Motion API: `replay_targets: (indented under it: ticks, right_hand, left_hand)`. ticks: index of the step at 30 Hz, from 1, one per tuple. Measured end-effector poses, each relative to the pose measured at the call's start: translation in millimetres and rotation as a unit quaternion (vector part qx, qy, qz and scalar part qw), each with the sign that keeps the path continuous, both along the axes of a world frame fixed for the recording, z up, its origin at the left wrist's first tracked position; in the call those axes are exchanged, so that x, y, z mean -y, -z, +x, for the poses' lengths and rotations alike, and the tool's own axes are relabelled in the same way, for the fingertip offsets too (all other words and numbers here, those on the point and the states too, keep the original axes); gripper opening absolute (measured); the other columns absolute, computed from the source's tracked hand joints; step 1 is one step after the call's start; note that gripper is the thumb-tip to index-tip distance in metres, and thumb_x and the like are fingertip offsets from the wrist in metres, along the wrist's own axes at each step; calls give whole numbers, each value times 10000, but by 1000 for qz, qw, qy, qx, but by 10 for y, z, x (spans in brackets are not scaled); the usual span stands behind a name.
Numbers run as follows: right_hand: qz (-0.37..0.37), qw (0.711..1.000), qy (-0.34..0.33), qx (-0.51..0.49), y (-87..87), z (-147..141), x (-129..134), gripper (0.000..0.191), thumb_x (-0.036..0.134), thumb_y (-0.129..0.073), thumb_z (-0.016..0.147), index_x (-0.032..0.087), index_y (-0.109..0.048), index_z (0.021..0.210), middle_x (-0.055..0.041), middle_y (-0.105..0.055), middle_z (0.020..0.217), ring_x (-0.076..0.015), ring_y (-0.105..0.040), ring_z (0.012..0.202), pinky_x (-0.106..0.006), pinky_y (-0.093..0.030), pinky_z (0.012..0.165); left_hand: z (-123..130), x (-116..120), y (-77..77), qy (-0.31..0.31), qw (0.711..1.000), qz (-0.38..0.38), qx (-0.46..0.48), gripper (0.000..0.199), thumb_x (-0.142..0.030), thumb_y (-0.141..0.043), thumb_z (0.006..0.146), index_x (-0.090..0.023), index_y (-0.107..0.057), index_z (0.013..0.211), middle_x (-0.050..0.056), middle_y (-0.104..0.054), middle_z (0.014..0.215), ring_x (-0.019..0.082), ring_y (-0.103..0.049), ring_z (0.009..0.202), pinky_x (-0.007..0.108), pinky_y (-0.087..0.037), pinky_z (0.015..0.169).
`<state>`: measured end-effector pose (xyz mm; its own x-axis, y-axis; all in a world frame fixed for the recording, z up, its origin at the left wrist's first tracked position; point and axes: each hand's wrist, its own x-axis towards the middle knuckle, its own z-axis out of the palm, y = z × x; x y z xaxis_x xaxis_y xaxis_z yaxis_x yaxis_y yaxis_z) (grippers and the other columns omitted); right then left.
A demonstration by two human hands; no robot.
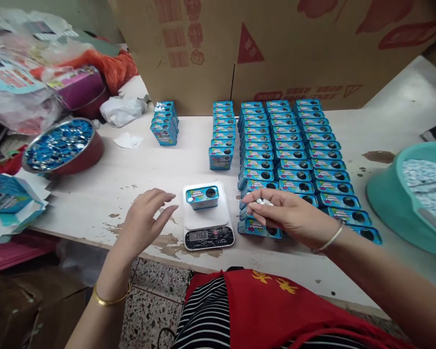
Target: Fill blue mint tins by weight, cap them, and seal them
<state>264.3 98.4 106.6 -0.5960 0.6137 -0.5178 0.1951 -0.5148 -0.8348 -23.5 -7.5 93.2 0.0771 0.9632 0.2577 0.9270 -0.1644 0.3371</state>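
Note:
A blue candy tin (202, 199) with a round dark opening stands on the white digital scale (206, 218), whose display is lit. One white candy lies on top of the tin at its left end. Just left of the scale hovers my left hand (143, 220), thumb and fingers apart, with nothing in it. My right hand (276, 208) is closed around a few small white candies (264, 202), right of the scale and over the near end of the tin rows (294, 155). Those rows hold many blue tins with round openings facing up.
Farther back are a shorter tin row (221, 157) and a small group of tins (164, 133) with white candies on the rear one. A bowl of blue lids (60, 145) sits left, a teal basin of white candies (396, 194) right. A large cardboard box (203, 72) walls the back.

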Motion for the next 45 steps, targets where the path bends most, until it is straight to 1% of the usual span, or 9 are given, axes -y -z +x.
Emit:
replay_targets:
  ticks: [8, 11, 15, 20, 27, 35, 38, 41, 45]
  right_hand:
    - [180, 970, -151, 66, -132, -490, -254, 82, 184, -538, 832, 150, -596, 879, 19, -554, 661, -75, -404, 513, -215, -309, 492]
    - [291, 923, -210, 136, -141, -657, -318, 123, 139, -503, 845, 146, -623, 871, 21, -533, 618, -91, -409, 536, -221, -311, 522]
    - [425, 838, -281, 195, -147, -852, -367, 160, 93, -507, 842, 139, -659, 858, -44, -628, 797, -133, -510, 722, -234, -350, 639]
    - [471, 776, -344, 242, -122, -982, -409, 192, 88, -502, 833, 139, -666, 919, -85, -663, 892, -170, -546, 812, -235, -343, 646]
    - [488, 752, -361, 257, -112, -1002, -432, 252, 124, -554, 792, 132, -626, 1033, -106, -662, 933, -192, -560, 823, -244, -318, 598]
    - [478, 770, -347, 242, -187, -1037, -432, 289, 76, -580, 759, 137, -607, 1041, -55, -619, 830, -164, -524, 771, -243, -322, 609]
    - [397, 855, -283, 177, -225, -965, -477, 271, 45, -554, 770, 142, -597, 1020, -5, -573, 719, -123, -496, 659, -235, -348, 594]
    - [195, 964, -172, 54, -201, -775, -530, 227, 76, -564, 785, 150, -584, 998, 28, -543, 658, -89, -472, 550, -221, -377, 533]
    - [-11, 999, -22, -34, -96, -403, -522, 208, 80, -658, 718, 152, -605, 906, -25, -639, 793, -100, -594, 677, -213, -485, 604]
  left_hand:
    - [123, -247, 20, 51, 996, -19, -77, 214, -360, -471, 937, -230, -614, 1027, 48, -636, 936, 182, -543, 861, 339, -319, 743]
    - [153, -306, 41, 54, 994, -30, -86, 198, -340, -475, 935, -232, -639, 959, 39, -638, 900, 181, -533, 835, 346, -294, 735]
    - [246, -376, 66, 49, 996, -35, -72, 161, -276, -493, 922, -228, -643, 887, 24, -648, 857, 171, -542, 821, 350, -287, 741]
    - [406, -424, 135, 20, 999, -27, -16, 119, -273, -511, 917, -228, -613, 874, 1, -659, 840, 158, -558, 812, 340, -293, 736]
    - [521, -406, 238, -32, 998, 2, 62, 113, -283, -526, 909, -218, -604, 958, 2, -658, 835, 158, -570, 816, 333, -314, 736]
    - [559, -389, 259, -24, 996, 13, 88, 108, -272, -528, 908, -220, -604, 965, 17, -665, 864, 164, -582, 836, 341, -336, 736]
    - [523, -353, 220, -26, 994, 36, 99, 138, -262, -513, 920, -233, -601, 1022, 22, -679, 927, 163, -595, 873, 347, -364, 757]
    - [414, -271, 162, -54, 986, 86, 132, 153, -253, -522, 914, -235, -612, 1037, 20, -687, 983, 159, -610, 921, 348, -412, 807]
    - [227, -105, 147, -158, 962, 133, 176, 144, -269, -550, 895, -230, -636, 1003, 18, -685, 937, 157, -623, 893, 340, -461, 824]
